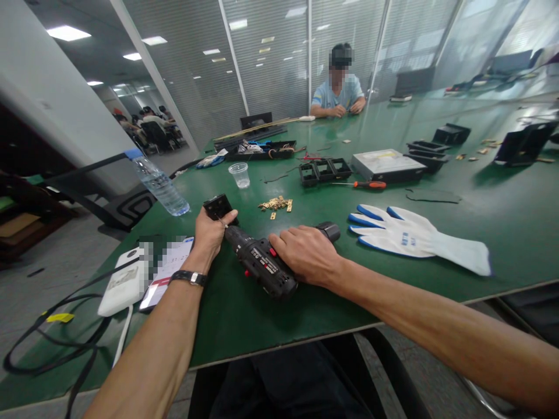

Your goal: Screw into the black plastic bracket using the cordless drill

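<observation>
My right hand (305, 251) is wrapped round the grip of a black cordless drill (262, 265) with red buttons, lying on its side just over the green table. The drill's nose points left and away, its thin bit reaching a small black plastic part (218, 205). That part is gripped in my left hand (208, 233), thumb along its near side; the exact contact of the bit is too small to make out. Beyond the drill lies a pile of small brass-coloured metal pieces (276, 203).
A water bottle (159, 185), a clear plastic cup (239, 176), a white power bank (122, 282) and a phone (163, 276) lie leftward. To the right are a work glove (406, 233), an orange-handled screwdriver (369, 185) and black trays (325, 170). Across the table sits a person (338, 90).
</observation>
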`<act>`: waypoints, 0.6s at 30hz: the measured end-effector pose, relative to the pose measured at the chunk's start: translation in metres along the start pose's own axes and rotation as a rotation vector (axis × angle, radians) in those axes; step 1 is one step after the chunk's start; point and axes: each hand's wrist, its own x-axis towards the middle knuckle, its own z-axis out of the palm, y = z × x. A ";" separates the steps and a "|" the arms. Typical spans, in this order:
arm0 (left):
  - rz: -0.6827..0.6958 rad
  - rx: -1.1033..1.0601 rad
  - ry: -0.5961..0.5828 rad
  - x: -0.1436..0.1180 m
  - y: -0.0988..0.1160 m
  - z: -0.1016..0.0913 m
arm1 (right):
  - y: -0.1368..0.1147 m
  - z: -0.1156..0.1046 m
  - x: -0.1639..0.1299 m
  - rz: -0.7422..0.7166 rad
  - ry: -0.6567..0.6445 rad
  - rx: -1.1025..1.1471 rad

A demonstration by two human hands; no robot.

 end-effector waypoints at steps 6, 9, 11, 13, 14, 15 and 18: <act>0.005 0.041 0.043 -0.001 -0.001 0.001 | 0.000 0.000 0.000 -0.004 0.002 -0.002; 0.002 0.045 0.052 -0.002 0.000 0.001 | -0.001 -0.001 0.000 0.000 -0.003 -0.003; 0.006 0.039 0.057 -0.002 0.001 0.001 | -0.002 -0.002 0.001 0.003 -0.013 0.003; 0.011 0.027 0.050 -0.001 0.000 0.001 | -0.002 -0.002 0.001 0.005 -0.018 0.004; 0.013 0.020 0.045 -0.001 -0.001 0.001 | -0.002 -0.002 0.001 0.005 -0.019 0.002; 0.015 0.015 0.039 -0.001 -0.001 0.001 | -0.002 -0.002 0.001 0.006 -0.017 0.000; 0.014 0.006 0.039 0.001 -0.004 0.000 | -0.002 -0.001 0.000 0.006 -0.014 0.001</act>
